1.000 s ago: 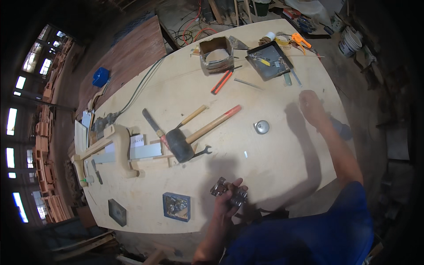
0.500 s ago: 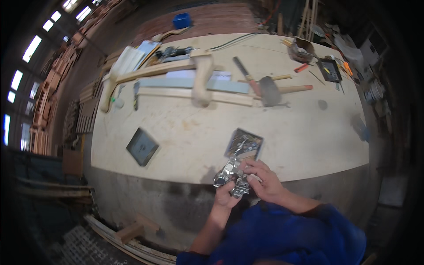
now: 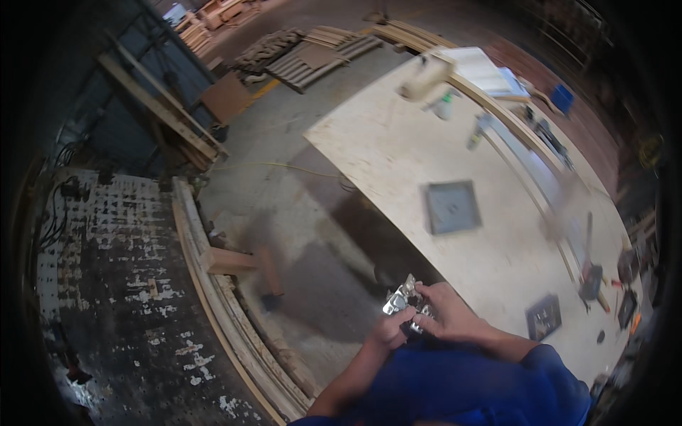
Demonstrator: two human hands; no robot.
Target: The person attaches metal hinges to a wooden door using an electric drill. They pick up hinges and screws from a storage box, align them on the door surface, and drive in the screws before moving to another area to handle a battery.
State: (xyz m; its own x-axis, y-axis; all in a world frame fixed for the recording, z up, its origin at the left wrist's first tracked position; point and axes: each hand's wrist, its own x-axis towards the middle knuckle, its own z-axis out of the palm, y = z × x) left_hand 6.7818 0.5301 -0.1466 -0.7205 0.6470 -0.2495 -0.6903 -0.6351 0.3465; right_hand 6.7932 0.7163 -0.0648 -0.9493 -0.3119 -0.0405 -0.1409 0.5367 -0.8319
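Observation:
A cluster of shiny metal cabinet hinges is held in front of my blue-clothed body, over the floor just off the table's edge. My left hand is closed round the hinges from below, thumb on top. From the other side my right hand also grips them, with fingers and thumb pressed in. Both palms hide part of the bunch. Nearest to the hands on the tabletop are a square grey tray and a smaller dark tray, whose contents are blurred.
Long wooden rails, a mallet and a small bottle lie along the table's far side. To the left, beyond a strip of concrete floor, stands a dark paint-worn platform edged by timbers. Wood offcuts rest there.
My view has swung left, so the table now sits to the right and the left-hand platform shows. Both hands have come away from the dark tray, still with the hinges.

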